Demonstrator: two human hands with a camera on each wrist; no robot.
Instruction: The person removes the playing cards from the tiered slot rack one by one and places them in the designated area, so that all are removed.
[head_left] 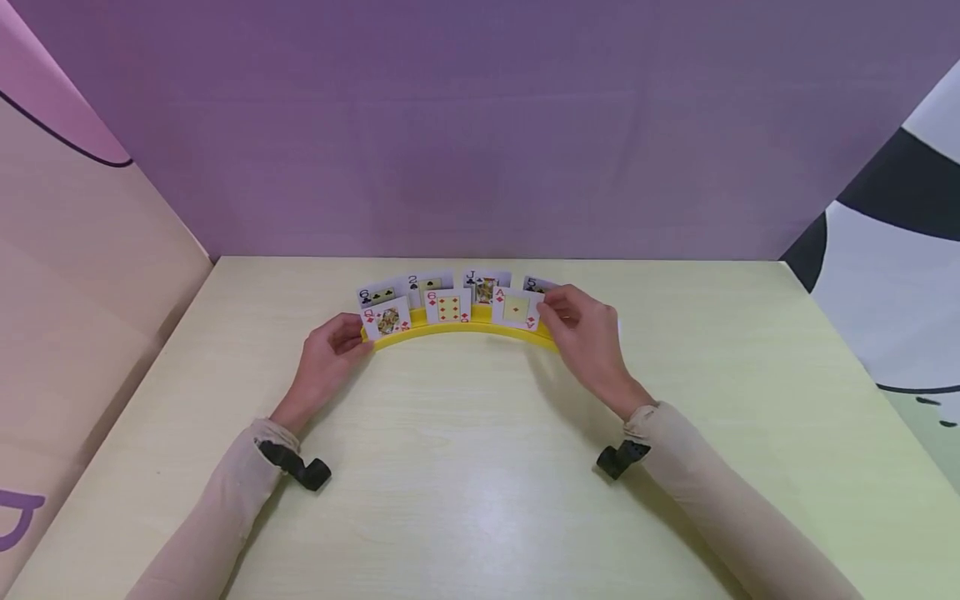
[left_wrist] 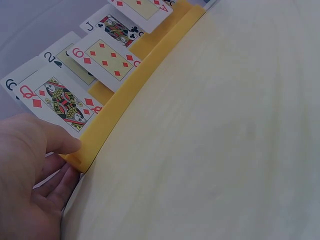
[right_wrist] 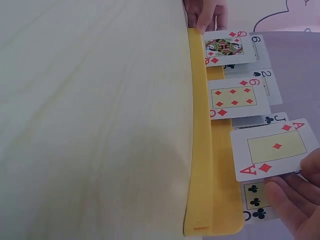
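queen of diamonds (left_wrist: 59, 100): Q | six of diamonds (left_wrist: 105, 57): 6 | ace of diamonds (right_wrist: 274, 148): A | jack of clubs (left_wrist: 116, 27): J

Pale wood-grain table (head_left: 480, 500); purple backdrop (head_left: 480, 125) behind; pink panel (head_left: 75, 250) at left

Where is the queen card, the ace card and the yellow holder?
queen of diamonds (left_wrist: 60, 102): left wrist view, on the card's face picture.
ace of diamonds (right_wrist: 276, 146): right wrist view, on the middle diamond.
yellow card holder (head_left: 457, 327): head view, on the front rim.

Back-row cards (head_left: 429, 283) mostly hidden; five of clubs (right_wrist: 256, 201) perhaps fingers-covered
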